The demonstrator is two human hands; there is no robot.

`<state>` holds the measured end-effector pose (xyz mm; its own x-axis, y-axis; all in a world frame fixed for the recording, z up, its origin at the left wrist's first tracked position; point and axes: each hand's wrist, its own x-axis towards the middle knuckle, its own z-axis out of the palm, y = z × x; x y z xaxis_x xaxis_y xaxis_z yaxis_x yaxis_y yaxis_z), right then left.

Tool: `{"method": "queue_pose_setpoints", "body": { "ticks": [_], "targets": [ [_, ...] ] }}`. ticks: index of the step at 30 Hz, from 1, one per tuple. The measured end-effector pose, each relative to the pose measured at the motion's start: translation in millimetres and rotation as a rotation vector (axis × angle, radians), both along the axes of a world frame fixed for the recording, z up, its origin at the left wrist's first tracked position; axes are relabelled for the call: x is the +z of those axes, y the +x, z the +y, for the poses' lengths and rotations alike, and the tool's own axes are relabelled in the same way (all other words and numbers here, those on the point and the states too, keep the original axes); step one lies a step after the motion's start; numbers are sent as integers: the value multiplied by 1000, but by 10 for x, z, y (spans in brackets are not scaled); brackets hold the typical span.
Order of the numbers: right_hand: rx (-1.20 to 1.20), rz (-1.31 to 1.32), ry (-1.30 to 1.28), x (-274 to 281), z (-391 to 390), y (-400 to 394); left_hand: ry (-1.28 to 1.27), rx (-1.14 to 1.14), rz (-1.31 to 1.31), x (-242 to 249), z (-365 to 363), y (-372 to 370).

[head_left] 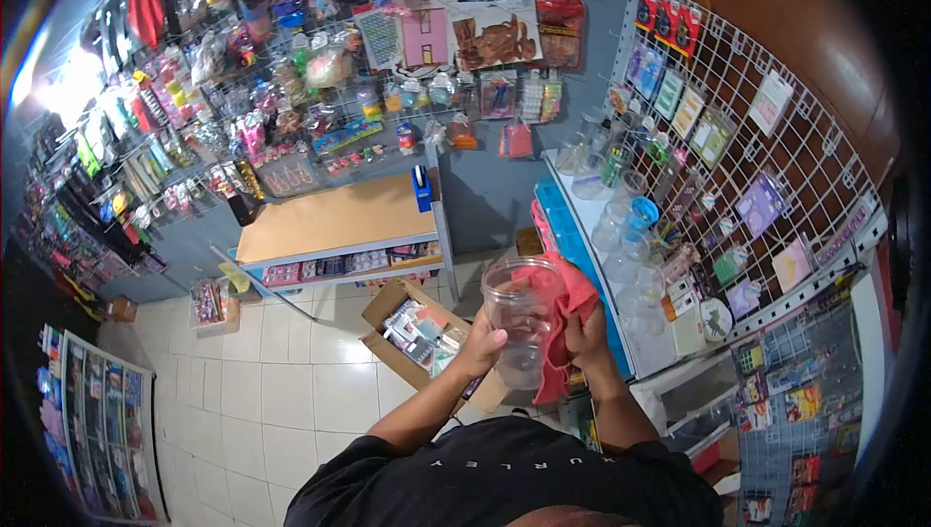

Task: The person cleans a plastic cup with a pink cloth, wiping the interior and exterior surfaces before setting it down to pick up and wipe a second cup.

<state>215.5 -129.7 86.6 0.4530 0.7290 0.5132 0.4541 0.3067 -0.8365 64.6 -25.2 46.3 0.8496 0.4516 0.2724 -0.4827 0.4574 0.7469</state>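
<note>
One clear jar (521,338) between hands (481,345), against red cloth (574,287)

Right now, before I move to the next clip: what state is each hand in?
Left hand: closed around the side of the clear jar.
Right hand: closed on the red cloth, at the jar's other side.

Blue tape dispenser (421,188) on wood-topped shelf unit (335,217); open cardboard box (400,364) on tiled floor (281,391). White wire grid (822,166) at right, hung with packets (690,110), perhaps stationery.
</note>
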Motion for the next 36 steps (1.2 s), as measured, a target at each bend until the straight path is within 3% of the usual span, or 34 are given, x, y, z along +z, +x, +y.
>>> {"method": "queue_pose_setpoints", "body": {
  "ticks": [2, 6, 8, 11, 15, 18, 20, 22, 25, 27, 29, 30, 31, 34, 36],
  "targets": [
    [1, 64, -15, -190, 46, 6, 1, 19, -2, 106, -12, -83],
    [53, 108, 72, 1, 181, -199, 44, 102, 29, 88, 51, -223],
    [102, 53, -38, -208, 242, -115, 39, 188, 53, 79, 58, -271],
    [98, -142, -56, -12, 293, -256, 20, 319, 90, 93, 77, -351],
    [118, -140, -207, -35, 250, -307, 0, 390, 88, 1, 174, -416],
    [176, -170, -163, -35, 236, -202, -13, 524, 147, -49, 276, -474],
    [171, 62, -50, -300, 249, -14, 3, 630, 212, -64, 376, -536],
    [84, 381, 170, -219, 222, 29, 30, 724, 280, -53, 476, -630],
    [21, 594, 560, -15, 299, -67, 432, 778, 499, 51, 456, -667],
    [98, 94, 302, -410, 266, 131, 666, 770, 506, 46, 395, -646],
    [35, -342, 148, -134, 289, -126, 846, 760, 526, 134, 211, -506],
    [-64, -529, 127, 280, 333, -449, 936, 754, 533, 180, 135, -463],
    [-53, -472, 65, 187, 333, -440, 854, 709, 581, 188, 102, -457],
    [-2, -631, 144, 137, 380, -310, 786, 649, 517, 86, 89, -482],
    [27, -635, 162, 188, 357, -315, 844, 578, 470, 78, 102, -530]
  ]
}}
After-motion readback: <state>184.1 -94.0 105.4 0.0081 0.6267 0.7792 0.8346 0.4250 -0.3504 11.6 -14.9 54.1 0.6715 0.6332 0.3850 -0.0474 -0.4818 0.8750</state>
